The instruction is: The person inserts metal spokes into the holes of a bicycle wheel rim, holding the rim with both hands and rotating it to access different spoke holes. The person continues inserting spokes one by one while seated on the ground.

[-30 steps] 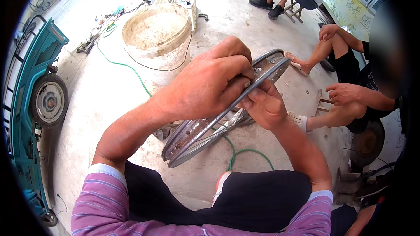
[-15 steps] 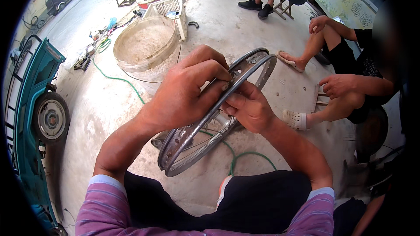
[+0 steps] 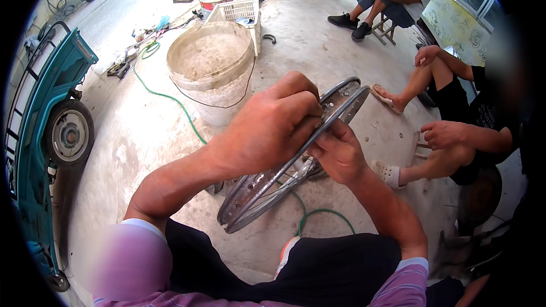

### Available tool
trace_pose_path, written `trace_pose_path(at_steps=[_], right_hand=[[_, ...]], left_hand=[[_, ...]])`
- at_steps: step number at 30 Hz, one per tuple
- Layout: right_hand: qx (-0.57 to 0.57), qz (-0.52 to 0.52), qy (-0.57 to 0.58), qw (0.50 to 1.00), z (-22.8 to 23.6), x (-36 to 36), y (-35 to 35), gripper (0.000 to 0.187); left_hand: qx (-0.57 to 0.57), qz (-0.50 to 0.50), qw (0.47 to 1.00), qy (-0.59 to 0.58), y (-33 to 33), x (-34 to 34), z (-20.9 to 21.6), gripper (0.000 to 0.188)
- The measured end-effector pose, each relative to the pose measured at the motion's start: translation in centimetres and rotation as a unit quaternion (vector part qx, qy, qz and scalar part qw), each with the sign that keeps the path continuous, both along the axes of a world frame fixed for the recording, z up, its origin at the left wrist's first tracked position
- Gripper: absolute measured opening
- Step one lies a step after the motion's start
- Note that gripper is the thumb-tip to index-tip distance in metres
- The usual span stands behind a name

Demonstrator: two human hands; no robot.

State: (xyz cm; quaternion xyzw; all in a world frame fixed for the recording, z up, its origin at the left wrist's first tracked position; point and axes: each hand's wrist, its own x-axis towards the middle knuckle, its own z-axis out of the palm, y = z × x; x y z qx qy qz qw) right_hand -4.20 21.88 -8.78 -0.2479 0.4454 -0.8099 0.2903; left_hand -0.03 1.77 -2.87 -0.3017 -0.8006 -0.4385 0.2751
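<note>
A bare metal spoked wheel rim (image 3: 250,207) is tilted up in front of me, above my knees. Several holes run along its channel, and thin spokes cross its inside. My left hand (image 3: 276,128) is closed, its thumb and fingers pinched together at the outer channel of the rim. Whatever small thing they hold there is hidden. From the inner side, my right hand (image 3: 343,156) has its thumb and fingers closed on the rim, opposite the left fingertips. Part of the hub and spokes shows below the right fingers.
A large whitish bucket (image 3: 210,88) stands ahead, with a white plastic crate (image 3: 259,34) behind it. A green hose (image 3: 170,95) winds over the concrete floor. A teal cart (image 3: 48,102) is at left. Two people sit at right; one person's foot (image 3: 387,173) is near my right arm.
My view has shifted, so the surroundings and the wheel sit lower and further right. Both hands remain closed at the same stretch of rim, with little change in their fingers.
</note>
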Motion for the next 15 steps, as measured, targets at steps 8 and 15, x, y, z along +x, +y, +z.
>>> trace_pose_path(at_steps=[8,15], right_hand=[[0.006,-0.018,0.010,1.000,-0.08,0.26,-0.38,0.017],[0.007,-0.018,-0.005,1.000,0.33,0.09,-0.49,0.016]], left_hand=[[-0.021,0.002,1.000,0.010,-0.37,0.12,-0.13,0.013],[-0.034,0.019,0.999,0.010,-0.25,0.40,0.22,0.014]])
